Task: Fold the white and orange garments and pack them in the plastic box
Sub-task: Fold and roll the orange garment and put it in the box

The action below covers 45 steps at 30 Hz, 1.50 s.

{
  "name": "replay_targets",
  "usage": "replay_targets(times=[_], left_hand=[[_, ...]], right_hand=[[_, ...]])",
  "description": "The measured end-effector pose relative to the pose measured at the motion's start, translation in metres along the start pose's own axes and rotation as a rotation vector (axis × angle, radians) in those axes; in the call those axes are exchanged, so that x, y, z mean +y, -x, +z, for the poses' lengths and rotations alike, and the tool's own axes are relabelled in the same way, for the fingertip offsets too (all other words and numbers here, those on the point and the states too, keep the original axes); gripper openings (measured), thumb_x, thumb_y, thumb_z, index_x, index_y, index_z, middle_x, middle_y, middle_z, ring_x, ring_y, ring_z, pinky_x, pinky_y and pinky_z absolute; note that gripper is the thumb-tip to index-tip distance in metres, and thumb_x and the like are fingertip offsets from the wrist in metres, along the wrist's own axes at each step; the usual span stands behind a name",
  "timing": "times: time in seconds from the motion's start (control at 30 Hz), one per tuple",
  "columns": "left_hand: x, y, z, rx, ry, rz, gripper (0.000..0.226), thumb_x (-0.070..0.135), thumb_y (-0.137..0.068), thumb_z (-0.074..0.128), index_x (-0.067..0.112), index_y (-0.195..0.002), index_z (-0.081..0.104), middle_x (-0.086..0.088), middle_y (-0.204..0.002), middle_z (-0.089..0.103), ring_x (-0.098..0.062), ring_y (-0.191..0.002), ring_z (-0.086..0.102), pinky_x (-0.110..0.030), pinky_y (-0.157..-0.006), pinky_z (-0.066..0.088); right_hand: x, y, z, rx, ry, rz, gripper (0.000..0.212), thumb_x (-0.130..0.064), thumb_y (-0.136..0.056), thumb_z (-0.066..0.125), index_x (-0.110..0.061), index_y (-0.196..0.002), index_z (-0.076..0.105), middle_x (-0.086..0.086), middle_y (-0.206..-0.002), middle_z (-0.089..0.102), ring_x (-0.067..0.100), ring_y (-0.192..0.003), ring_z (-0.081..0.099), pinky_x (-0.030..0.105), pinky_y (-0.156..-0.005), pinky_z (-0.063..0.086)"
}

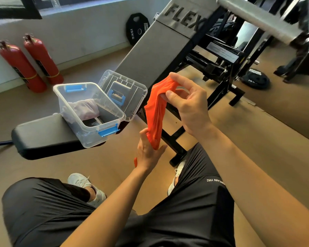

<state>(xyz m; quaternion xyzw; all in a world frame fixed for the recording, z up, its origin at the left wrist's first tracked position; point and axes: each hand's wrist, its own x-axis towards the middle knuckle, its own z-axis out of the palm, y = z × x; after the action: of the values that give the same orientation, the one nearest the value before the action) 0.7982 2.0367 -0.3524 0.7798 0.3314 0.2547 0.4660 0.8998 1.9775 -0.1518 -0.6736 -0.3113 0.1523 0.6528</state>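
The plastic box point(91, 138), white garment point(82, 108) inside, stands left of my fingers; my left hand point(147, 154) grips the orange garment's point(156, 111) lower end, my right hand point(189, 106) pinches its top, so I should hold it taut and fold evenly.

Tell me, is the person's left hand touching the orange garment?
Touching. The head view shows the left hand gripping the lower end of the orange garment.

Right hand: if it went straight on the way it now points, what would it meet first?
Past the orange garment it pinches, the right hand points left towards the open lid of the plastic box, likely the first thing met. Depth is unclear, so it could miss.
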Motion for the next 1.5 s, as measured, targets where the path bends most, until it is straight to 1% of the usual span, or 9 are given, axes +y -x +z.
replay_targets(times=[0.13, 0.23, 0.33, 0.63, 0.87, 1.1, 1.3, 1.4, 1.5], left_hand=[[-0.006, -0.006, -0.009, 0.103, 0.067, 0.055, 0.037, 0.022, -0.094, 0.069, 0.009, -0.124, 0.050, -0.004, -0.104, 0.066, -0.017, -0.082, 0.063, -0.030, -0.068, 0.056], [-0.015, -0.007, -0.030, 0.009, 0.152, 0.105, 0.016, 0.009, -0.094, 0.069, 0.007, -0.109, 0.063, 0.007, -0.095, 0.067, -0.002, -0.081, 0.065, -0.015, -0.068, 0.055], [-0.018, -0.009, -0.056, -0.141, 0.228, 0.036, 0.006, 0.009, -0.093, 0.069, 0.006, -0.098, 0.067, 0.000, -0.089, 0.068, -0.004, -0.081, 0.066, -0.019, -0.068, 0.055], [0.014, -0.020, -0.104, -0.176, 0.388, -0.242, 0.014, 0.028, -0.092, 0.069, 0.019, -0.103, 0.073, -0.003, -0.093, 0.074, -0.015, -0.083, 0.073, -0.025, -0.071, 0.058], [0.034, -0.028, -0.110, -0.209, 0.459, -0.341, 0.028, 0.032, -0.096, 0.064, 0.015, -0.118, 0.071, -0.009, -0.105, 0.073, -0.024, -0.096, 0.071, -0.033, -0.077, 0.061], [0.040, -0.035, -0.115, -0.191, 0.596, -0.382, 0.037, 0.032, -0.099, 0.059, 0.011, -0.130, 0.065, -0.002, -0.102, 0.069, -0.017, -0.093, 0.065, -0.024, -0.065, 0.055], [0.032, -0.037, -0.122, -0.285, 0.428, -0.371, 0.052, 0.049, -0.097, 0.059, 0.030, -0.144, 0.049, 0.000, -0.140, 0.061, -0.024, -0.122, 0.062, -0.044, -0.102, 0.051], [0.028, -0.020, -0.107, -0.353, 0.396, -0.415, 0.061, 0.056, -0.086, 0.065, 0.028, -0.139, 0.055, 0.002, -0.134, 0.066, -0.020, -0.123, 0.062, -0.040, -0.103, 0.048], [0.025, 0.005, -0.082, -0.301, 0.427, -0.447, 0.043, 0.036, -0.090, 0.073, 0.019, -0.129, 0.064, -0.001, -0.121, 0.073, -0.017, -0.112, 0.068, -0.027, -0.092, 0.055]], right_hand=[[-0.001, -0.006, -0.007, 0.048, -0.009, -0.023, 0.046, -0.006, -0.088, 0.069, -0.011, -0.134, 0.061, 0.016, -0.124, 0.063, 0.030, -0.110, 0.067, 0.044, -0.090, 0.061], [0.006, -0.014, -0.016, 0.084, 0.067, -0.033, 0.045, -0.008, -0.092, 0.068, -0.011, -0.136, 0.060, 0.013, -0.125, 0.063, 0.022, -0.112, 0.065, 0.030, -0.087, 0.060], [0.018, -0.022, -0.021, 0.122, 0.114, -0.032, 0.045, -0.012, -0.093, 0.068, -0.013, -0.137, 0.059, 0.009, -0.123, 0.064, 0.021, -0.115, 0.063, 0.034, -0.091, 0.060], [0.069, -0.018, -0.010, -0.114, 0.222, 0.231, 0.060, -0.012, -0.096, 0.066, -0.016, -0.151, 0.042, 0.003, -0.141, 0.056, 0.009, -0.118, 0.057, 0.018, -0.092, 0.052], [0.133, 0.072, 0.009, -0.357, 0.107, 0.449, 0.050, -0.043, -0.085, 0.076, -0.026, -0.130, 0.062, -0.002, -0.120, 0.071, 0.017, -0.117, 0.065, 0.050, -0.105, 0.052], [0.130, 0.074, 0.022, -0.360, 0.035, 0.409, 0.035, -0.032, -0.085, 0.079, -0.038, -0.115, 0.064, -0.008, -0.107, 0.074, 0.014, -0.106, 0.069, 0.046, -0.098, 0.056], [0.114, 0.055, 0.016, -0.291, 0.131, 0.308, 0.032, -0.032, -0.090, 0.074, -0.022, -0.119, 0.067, -0.002, -0.109, 0.073, 0.016, -0.106, 0.068, 0.044, -0.098, 0.056], [0.110, 0.042, 0.014, -0.284, 0.185, 0.319, 0.035, -0.033, -0.089, 0.075, -0.022, -0.121, 0.066, -0.002, -0.111, 0.072, 0.016, -0.106, 0.067, 0.041, -0.098, 0.055], [0.117, 0.031, 0.012, -0.292, 0.279, 0.399, 0.044, -0.031, -0.088, 0.076, -0.017, -0.127, 0.064, 0.003, -0.116, 0.069, 0.024, -0.111, 0.065, 0.047, -0.100, 0.054]])
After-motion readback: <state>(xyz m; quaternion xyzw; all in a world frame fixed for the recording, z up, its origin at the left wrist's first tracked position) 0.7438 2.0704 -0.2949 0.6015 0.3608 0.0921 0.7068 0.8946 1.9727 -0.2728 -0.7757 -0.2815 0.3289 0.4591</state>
